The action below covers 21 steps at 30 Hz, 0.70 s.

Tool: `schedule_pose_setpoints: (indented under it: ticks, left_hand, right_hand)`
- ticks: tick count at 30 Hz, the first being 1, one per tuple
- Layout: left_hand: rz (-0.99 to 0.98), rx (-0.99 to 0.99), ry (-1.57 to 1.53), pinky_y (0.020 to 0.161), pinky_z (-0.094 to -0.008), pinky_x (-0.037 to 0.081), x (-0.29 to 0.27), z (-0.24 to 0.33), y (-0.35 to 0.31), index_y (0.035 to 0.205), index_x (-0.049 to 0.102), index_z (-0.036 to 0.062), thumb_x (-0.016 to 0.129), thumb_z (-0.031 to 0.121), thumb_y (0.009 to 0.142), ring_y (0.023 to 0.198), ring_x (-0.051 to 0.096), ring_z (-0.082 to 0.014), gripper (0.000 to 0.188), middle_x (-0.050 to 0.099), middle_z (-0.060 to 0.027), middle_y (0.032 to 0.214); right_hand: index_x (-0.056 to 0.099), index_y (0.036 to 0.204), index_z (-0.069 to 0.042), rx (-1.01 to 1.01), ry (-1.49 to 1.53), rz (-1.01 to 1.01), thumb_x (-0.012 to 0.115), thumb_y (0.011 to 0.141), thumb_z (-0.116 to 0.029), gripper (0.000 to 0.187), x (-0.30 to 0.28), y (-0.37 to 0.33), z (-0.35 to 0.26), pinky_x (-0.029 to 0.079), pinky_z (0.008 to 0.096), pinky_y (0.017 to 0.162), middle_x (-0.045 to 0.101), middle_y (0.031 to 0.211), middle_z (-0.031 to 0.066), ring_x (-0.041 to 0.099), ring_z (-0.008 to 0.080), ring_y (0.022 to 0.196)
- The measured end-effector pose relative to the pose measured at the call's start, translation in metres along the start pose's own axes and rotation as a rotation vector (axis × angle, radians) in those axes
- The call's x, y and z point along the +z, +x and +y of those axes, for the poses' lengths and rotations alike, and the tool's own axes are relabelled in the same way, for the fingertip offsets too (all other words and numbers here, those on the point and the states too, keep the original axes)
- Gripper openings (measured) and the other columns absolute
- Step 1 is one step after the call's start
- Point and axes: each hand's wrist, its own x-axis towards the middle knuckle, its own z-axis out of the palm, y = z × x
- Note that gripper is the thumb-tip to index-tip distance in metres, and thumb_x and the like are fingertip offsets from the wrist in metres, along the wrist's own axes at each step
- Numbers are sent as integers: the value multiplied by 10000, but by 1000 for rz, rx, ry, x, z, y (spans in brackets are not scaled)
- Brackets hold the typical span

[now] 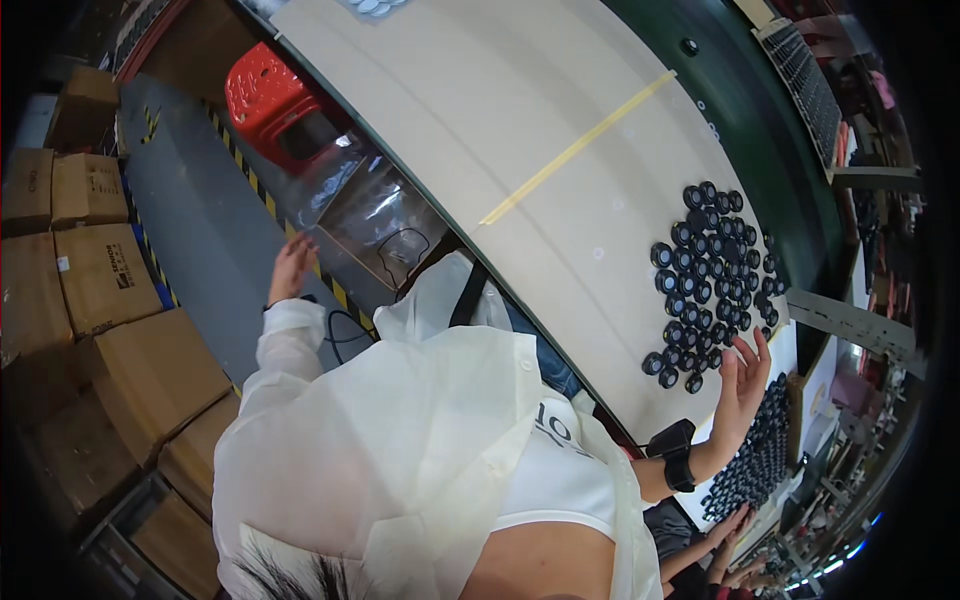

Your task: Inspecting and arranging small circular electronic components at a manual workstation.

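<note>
My right hand [742, 385] hangs just over the near end of a cluster of small black round pieces [705, 270], its fingers apart and nothing visibly held. The pieces have pale centres and lie loosely bunched on the right part of the beige worktable [560, 130]. Away from the table, my left hand [290, 268] is out to the side above the grey floor, with loosely extended fingers and nothing seen in it. What the black pieces are exactly cannot be made out.
A yellow tape strip [580, 147] crosses the tabletop. Beyond runs a green conveyor belt [790, 160]. To the left are a red plastic stool [265, 105], a box with clear plastic [375, 215] and stacked cartons [110, 265]. Another person's hands [735, 525] work at more black pieces [755, 455].
</note>
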Motion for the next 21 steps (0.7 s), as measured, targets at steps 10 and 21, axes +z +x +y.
schedule_pose_setpoints:
  ticks: [10,21]
  left_hand:
    - [370,958,649,810,-310,516,80,32,116,1064,679,20,636,96,903,873,675,-184,183,714,-111,971]
    - [-101,2016,1345,823,-418,526,381,278,2,1174,607,2,666,227,867,946,657,-358,385,680,-194,994]
  right_hand:
    - [421,1435,-86,69,-85,-80,638,932,-141,551,7,-7,-3,437,247,862,544,1222,110,538,118,974]
    - [447,1420,-52,97,-136,-175,670,872,-102,594,26,16,-28,486,312,864,543,1288,154,580,199,1012]
